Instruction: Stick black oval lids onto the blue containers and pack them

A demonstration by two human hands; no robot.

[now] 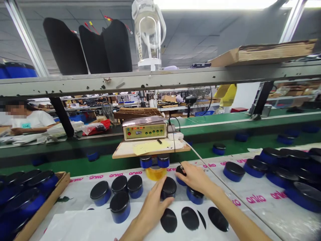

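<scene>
My left hand (150, 209) curls around the side of a round blue tin with a black lid (169, 187) standing on the white sheet. My right hand (195, 178) rests over another blue tin (181, 173) just behind it, fingers closed on its top beside a white cable. A third blue tin (195, 195) stands under my right wrist. Three flat black ovals (190, 218) lie on the sheet in front of my hands.
Several more blue tins (120, 206) stand to the left, a wooden tray (45, 207) of them at far left, a pile (288, 167) at right. A beige control box (144, 130) sits on a raised board behind. A person sits at far left.
</scene>
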